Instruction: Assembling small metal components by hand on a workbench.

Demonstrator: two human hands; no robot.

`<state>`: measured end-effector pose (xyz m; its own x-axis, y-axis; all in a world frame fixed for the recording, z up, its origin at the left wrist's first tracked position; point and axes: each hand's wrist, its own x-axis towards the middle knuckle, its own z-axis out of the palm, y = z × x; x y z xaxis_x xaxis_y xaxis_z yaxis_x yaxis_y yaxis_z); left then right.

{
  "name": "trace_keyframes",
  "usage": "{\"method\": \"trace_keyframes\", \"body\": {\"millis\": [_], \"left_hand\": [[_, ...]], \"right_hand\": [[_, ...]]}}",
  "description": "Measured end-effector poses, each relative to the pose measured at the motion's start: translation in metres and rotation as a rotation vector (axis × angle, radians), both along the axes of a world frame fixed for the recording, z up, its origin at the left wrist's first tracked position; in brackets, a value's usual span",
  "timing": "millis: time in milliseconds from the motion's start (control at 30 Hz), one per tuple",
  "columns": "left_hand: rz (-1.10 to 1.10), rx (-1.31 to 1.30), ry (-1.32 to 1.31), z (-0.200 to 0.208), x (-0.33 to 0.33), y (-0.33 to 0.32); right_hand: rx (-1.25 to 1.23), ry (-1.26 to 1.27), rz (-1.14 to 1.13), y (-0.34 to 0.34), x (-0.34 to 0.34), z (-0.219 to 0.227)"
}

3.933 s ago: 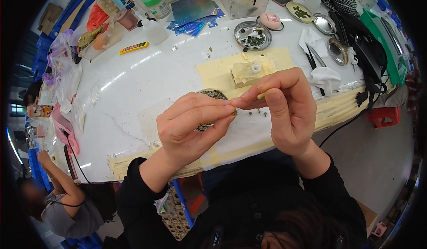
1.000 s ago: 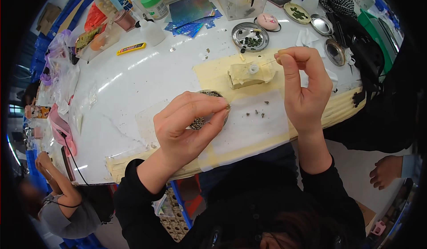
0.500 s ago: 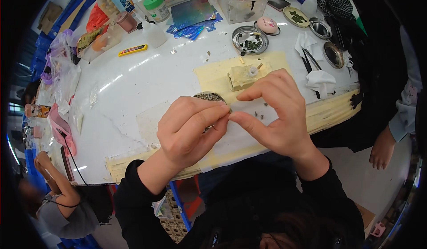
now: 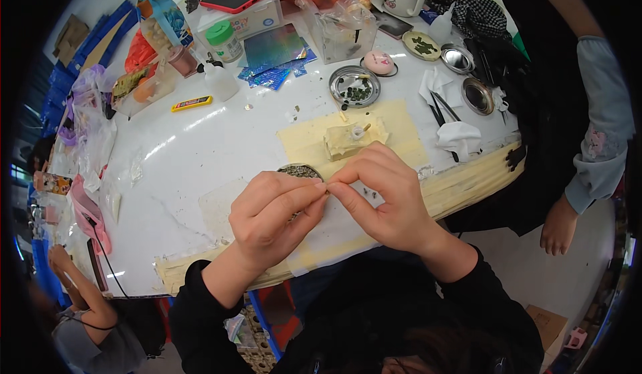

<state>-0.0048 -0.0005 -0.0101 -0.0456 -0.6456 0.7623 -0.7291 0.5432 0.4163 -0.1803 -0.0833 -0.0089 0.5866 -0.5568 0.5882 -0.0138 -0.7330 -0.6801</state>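
Observation:
My left hand (image 4: pixel 271 217) is closed in a pinch over the front of the table, its thumb and fingertips pressed together. My right hand (image 4: pixel 388 203) pinches at the same spot, and the fingertips of both hands meet. Whatever lies between them is too small and covered to name. Just behind my left fingers sits a round dish of small grey-brown grains (image 4: pixel 302 171), partly hidden by that hand. Beyond my right hand stands a block wrapped in pale yellow tape (image 4: pixel 339 143), with a short stick and a white bit on top.
Farther back is a round metal dish (image 4: pixel 336 93) of dark green bits beside a pink round case (image 4: pixel 379 62). Tweezers (image 4: pixel 438 110) and crumpled tissue (image 4: pixel 459 137) lie at right. A glue-like yellow box (image 4: pixel 192 104) and white squeeze bottle (image 4: pixel 221 83) are back left. A person's arm (image 4: pixel 588 153) hangs at right.
My right thumb and forefinger, apart half a second ago, have closed and come to my left fingertips. The view has shifted, showing more of the table's far side.

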Motion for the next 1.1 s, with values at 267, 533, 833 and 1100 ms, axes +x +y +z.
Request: {"method": "trace_keyframes", "body": {"millis": [267, 533, 833, 1100], "left_hand": [[0.072, 0.010, -0.061, 0.001, -0.001, 0.001], [0.017, 0.065, 0.065, 0.003, -0.001, 0.002], [0.087, 0.043, -0.004, 0.002, -0.001, 0.004], [0.011, 0.029, 0.038, 0.001, -0.001, 0.000]], "right_hand": [[-0.293, -0.004, -0.161, 0.008, 0.004, 0.005], [0.050, -0.049, -0.015, 0.006, 0.002, -0.001], [-0.155, -0.070, -0.121, 0.011, 0.009, -0.005], [0.325, -0.110, 0.041, 0.006, 0.004, -0.009]]}}
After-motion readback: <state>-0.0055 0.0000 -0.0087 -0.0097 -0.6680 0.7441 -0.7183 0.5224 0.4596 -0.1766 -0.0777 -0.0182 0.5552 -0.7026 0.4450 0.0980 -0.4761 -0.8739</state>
